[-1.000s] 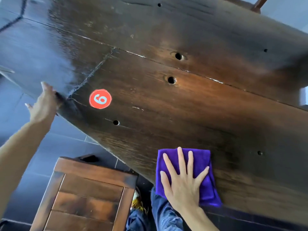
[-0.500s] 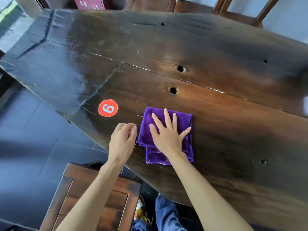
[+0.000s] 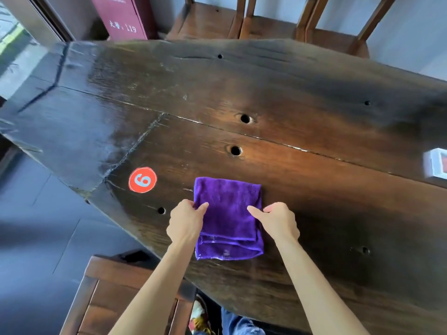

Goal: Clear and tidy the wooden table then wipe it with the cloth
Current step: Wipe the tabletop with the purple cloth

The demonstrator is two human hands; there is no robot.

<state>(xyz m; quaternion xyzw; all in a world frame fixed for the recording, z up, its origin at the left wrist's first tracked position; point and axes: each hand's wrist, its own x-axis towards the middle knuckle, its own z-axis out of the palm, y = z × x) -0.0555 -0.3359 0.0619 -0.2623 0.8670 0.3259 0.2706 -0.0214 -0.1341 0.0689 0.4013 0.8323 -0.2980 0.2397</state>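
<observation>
A folded purple cloth [image 3: 228,213] lies flat on the dark wooden table [image 3: 302,97], near its front edge. My left hand [image 3: 186,222] pinches the cloth's left edge between thumb and fingers. My right hand [image 3: 278,220] sits at the cloth's right side with curled fingers, its thumb lying on the fabric; the fingers seem to grip the right edge. A round red sticker with the number 6 [image 3: 142,180] is stuck to the tabletop just left of the cloth.
A small white and red box [image 3: 436,166] stands at the table's right edge. Wooden chairs [image 3: 271,20] line the far side, and a wooden stool [image 3: 121,298] stands at the near left. A dark red sign [image 3: 123,18] leans at the back left.
My right hand has lifted its flat palm off the cloth and moved to its right edge. My left hand has taken hold of the left edge. The cloth lies a little more spread out.
</observation>
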